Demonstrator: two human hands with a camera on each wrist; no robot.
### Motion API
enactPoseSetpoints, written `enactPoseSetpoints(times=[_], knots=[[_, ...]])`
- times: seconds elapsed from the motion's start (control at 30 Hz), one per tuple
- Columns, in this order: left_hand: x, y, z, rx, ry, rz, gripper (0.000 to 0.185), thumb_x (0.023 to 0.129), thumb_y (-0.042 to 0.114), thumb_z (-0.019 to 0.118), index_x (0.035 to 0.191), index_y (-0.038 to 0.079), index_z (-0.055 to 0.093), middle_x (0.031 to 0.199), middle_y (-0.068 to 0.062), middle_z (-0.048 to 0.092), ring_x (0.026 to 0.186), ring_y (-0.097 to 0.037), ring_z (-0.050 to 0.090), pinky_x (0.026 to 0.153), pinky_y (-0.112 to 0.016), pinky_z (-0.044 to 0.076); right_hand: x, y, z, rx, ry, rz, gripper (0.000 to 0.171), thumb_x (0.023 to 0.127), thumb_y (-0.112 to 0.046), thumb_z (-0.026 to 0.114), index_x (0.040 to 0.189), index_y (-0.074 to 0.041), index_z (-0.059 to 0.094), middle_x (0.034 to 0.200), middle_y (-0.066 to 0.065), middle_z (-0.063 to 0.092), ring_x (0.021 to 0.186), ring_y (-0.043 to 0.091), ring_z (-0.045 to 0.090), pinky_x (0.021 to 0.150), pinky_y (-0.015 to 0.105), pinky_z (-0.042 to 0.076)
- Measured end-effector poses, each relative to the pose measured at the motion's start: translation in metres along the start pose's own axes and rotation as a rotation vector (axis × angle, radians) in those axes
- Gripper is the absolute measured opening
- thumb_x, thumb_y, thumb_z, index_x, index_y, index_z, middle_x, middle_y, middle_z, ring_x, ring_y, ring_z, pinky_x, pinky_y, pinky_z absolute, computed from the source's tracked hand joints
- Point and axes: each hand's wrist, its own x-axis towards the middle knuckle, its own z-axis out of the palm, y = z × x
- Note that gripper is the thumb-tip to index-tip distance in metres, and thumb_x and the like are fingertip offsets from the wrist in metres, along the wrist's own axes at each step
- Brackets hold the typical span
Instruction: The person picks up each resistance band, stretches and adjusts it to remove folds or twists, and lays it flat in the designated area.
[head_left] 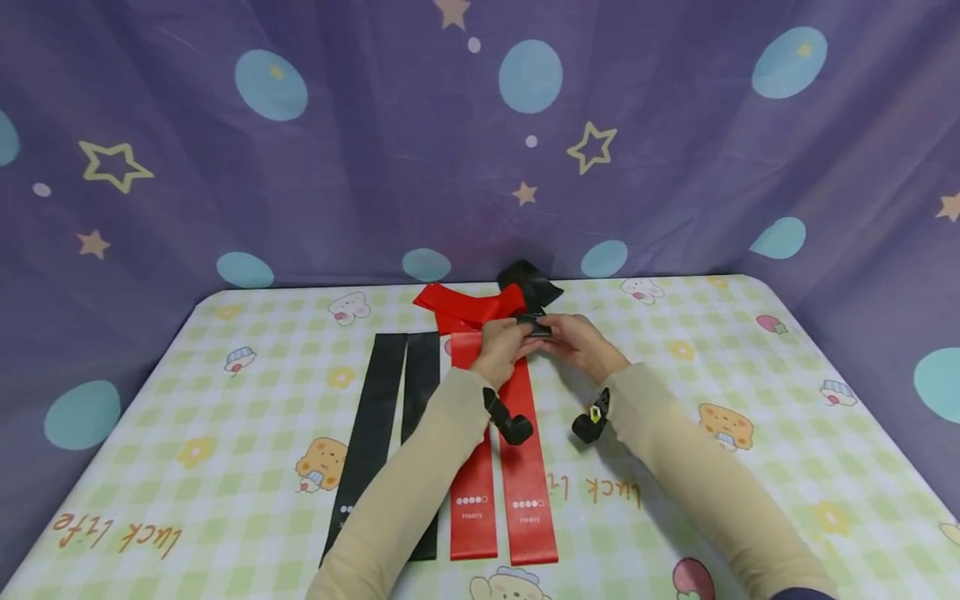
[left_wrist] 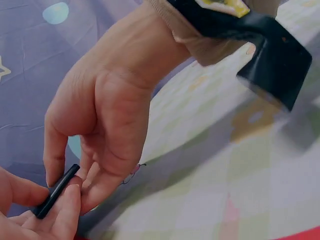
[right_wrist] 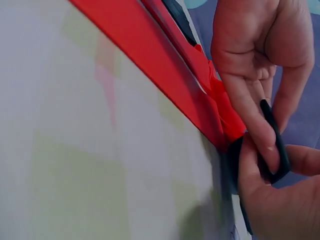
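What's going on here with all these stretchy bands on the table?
A person is working with both hands on a black band at the far side of the table. The left hand and right hand pinch it between fingers and thumbs. Beside it lies a crumpled red band. Nearer, two black bands and two red bands lie flat, side by side.

Lighting is even, soft and moderately bright. Shadows under the arms on the table [head_left: 750, 350] are faint. No glare. The head view is sharp, curving at its edges. Both wrist views show blur and soft close-range focus.
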Motion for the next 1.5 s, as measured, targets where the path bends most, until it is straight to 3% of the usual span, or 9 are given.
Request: enactPoseSetpoints(times=[0.17, 0.27, 0.37, 0.47, 0.7, 0.87, 1.17, 1.5], knots=[[-0.003, 0.001, -0.002, 0.06, -0.03, 0.003, 0.04, 0.091, -0.003, 0.052, 0.13, -0.01, 0.05, 0.124, -0.023, 0.06, 0.102, -0.031, 0.067, 0.083, -0.033, 0.054, 0.007, 0.002, 0.003, 0.081, -0.007, 0.0, 0.046, 0.094, -0.003, 0.047, 0.137, 0.01, 0.038, 0.071, -0.001, 0.063, 0.064, 0.006, 0.063, 0.06, 0.02, 0.055], [-0.004, 0.001, -0.003, 0.098, -0.047, -0.009, 0.045, 0.092, -0.002, 0.052, 0.135, -0.01, 0.043, 0.129, -0.023, 0.057, 0.104, -0.031, 0.066, 0.083, -0.032, 0.054, 0.012, 0.002, 0.003, 0.074, 0.013, -0.02, 0.028, 0.093, -0.001, 0.048, 0.12, 0.008, 0.051, 0.07, -0.001, 0.062, 0.063, 0.006, 0.062, 0.059, 0.019, 0.054], [-0.006, 0.001, -0.003, 0.128, -0.057, -0.02, 0.049, 0.092, -0.001, 0.053, 0.139, -0.008, 0.04, 0.133, -0.022, 0.053, 0.102, -0.03, 0.068, 0.082, -0.031, 0.054, 0.015, 0.0, 0.002, 0.076, 0.037, -0.035, 0.006, 0.091, 0.001, 0.049, 0.095, 0.003, 0.052, 0.065, -0.001, 0.062, 0.06, 0.006, 0.061, 0.058, 0.018, 0.053], [-0.007, 0.001, -0.003, 0.146, -0.061, -0.027, 0.048, 0.093, 0.0, 0.054, 0.138, -0.006, 0.041, 0.132, -0.021, 0.053, 0.099, -0.03, 0.069, 0.082, -0.031, 0.055, 0.017, -0.004, 0.002, 0.084, 0.048, -0.034, 0.003, 0.089, 0.003, 0.05, 0.089, 0.001, 0.052, 0.064, 0.0, 0.062, 0.058, 0.007, 0.061, 0.057, 0.017, 0.053], [-0.013, -0.002, -0.002, 0.157, -0.086, -0.008, 0.04, 0.092, 0.001, 0.054, 0.131, -0.007, 0.049, 0.124, -0.022, 0.06, 0.097, -0.03, 0.069, 0.08, -0.03, 0.056, 0.016, -0.012, -0.001, 0.066, 0.029, -0.006, 0.003, 0.09, 0.002, 0.049, 0.09, -0.001, 0.051, 0.063, 0.0, 0.062, 0.058, 0.009, 0.061, 0.056, 0.02, 0.053], [-0.021, -0.006, 0.0, 0.23, -0.115, 0.019, 0.034, 0.092, 0.0, 0.053, 0.125, -0.009, 0.055, 0.117, -0.022, 0.062, 0.096, -0.031, 0.069, 0.078, -0.03, 0.056, 0.016, -0.016, -0.003, 0.056, 0.01, -0.006, 0.003, 0.09, 0.0, 0.05, 0.094, -0.001, 0.05, 0.063, 0.0, 0.062, 0.058, 0.01, 0.061, 0.057, 0.02, 0.053], [-0.036, -0.01, 0.0, 0.272, -0.176, 0.032, 0.034, 0.092, -0.001, 0.054, 0.124, -0.011, 0.054, 0.112, -0.024, 0.065, 0.092, -0.032, 0.07, 0.077, -0.032, 0.057, 0.014, -0.025, -0.006, 0.016, 0.047, -0.006, 0.009, 0.09, -0.005, 0.055, 0.096, -0.003, 0.049, 0.065, 0.001, 0.063, 0.058, 0.012, 0.062, 0.057, 0.023, 0.053], [-0.048, -0.017, -0.004, 0.281, -0.197, 0.009, 0.034, 0.092, 0.001, 0.055, 0.124, -0.011, 0.053, 0.112, -0.021, 0.063, 0.096, -0.033, 0.069, 0.078, -0.033, 0.057, 0.011, -0.034, -0.008, 0.055, 0.102, -0.085, 0.01, 0.086, 0.003, 0.058, 0.083, -0.006, 0.056, 0.064, -0.004, 0.059, 0.056, 0.008, 0.057, 0.055, 0.018, 0.05]])
